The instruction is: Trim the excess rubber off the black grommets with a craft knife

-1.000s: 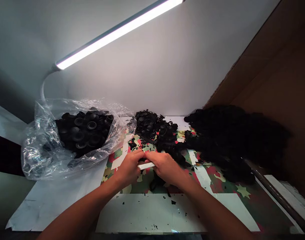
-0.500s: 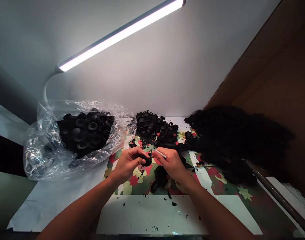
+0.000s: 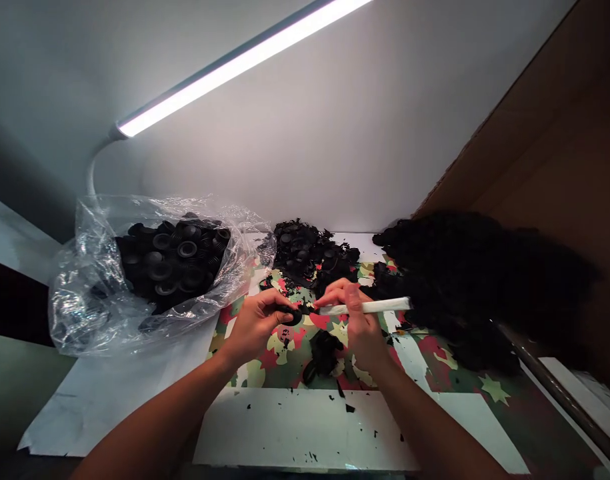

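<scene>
Over the camouflage-patterned sheet, my left hand (image 3: pixel 253 328) pinches a small round black rubber part (image 3: pixel 295 316) between thumb and fingers. My right hand (image 3: pixel 363 333) is closed on a slim white stick-like tool (image 3: pixel 391 305), lying nearly level with one end pointing right. Its other end is at the right fingertips, close to the rubber part; I cannot tell whether they touch. Below and between the hands lies a crumpled black piece (image 3: pixel 323 353). Black scraps and rubber parts form a heap (image 3: pixel 307 250) just beyond the hands.
On the left, a clear plastic bag (image 3: pixel 92 293) holds many ribbed black rubber parts (image 3: pixel 187 249). A large dark pile (image 3: pixel 465 280) fills the right, near a cardboard wall (image 3: pixel 549 147) and a dark rod (image 3: pixel 549 383). A lit tube lamp (image 3: pixel 235 73) hangs above. Scraps dot the white strip (image 3: pixel 265 427) in front.
The hands were together and have moved apart. The white tool has swung out to the right in my right hand, showing more of its length. The rubber part remains in my left fingers.
</scene>
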Demonstrator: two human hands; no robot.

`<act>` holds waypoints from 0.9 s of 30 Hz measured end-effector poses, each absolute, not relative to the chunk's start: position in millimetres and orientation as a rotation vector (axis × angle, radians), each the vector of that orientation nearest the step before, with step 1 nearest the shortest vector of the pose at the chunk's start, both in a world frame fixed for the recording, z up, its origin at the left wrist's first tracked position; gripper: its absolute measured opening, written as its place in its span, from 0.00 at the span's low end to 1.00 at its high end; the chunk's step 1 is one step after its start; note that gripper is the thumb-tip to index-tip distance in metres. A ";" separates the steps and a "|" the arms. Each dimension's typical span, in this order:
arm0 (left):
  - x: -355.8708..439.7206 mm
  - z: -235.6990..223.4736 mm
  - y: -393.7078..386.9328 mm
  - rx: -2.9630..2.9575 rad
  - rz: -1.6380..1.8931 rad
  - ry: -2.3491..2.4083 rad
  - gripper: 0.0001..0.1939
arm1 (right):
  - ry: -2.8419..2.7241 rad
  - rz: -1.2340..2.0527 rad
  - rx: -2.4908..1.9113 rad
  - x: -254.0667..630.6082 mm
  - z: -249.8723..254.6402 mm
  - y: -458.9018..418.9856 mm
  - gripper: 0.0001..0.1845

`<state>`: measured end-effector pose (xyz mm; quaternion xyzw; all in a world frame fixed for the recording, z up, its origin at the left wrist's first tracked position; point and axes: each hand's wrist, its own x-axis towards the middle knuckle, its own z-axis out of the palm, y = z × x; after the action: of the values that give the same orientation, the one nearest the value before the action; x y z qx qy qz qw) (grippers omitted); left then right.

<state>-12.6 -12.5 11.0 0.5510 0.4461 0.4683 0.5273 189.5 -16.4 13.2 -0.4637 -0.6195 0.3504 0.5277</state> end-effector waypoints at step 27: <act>-14.6 9.1 -9.9 1.523 1.102 1.170 0.06 | -1.999 0.652 -0.778 185.4 8.3 -22.6 0.05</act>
<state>-14.6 -9.9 9.1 0.6152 0.4728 0.4452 0.4470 185.4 -22.6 8.3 -0.3124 -0.8029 0.2619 0.4349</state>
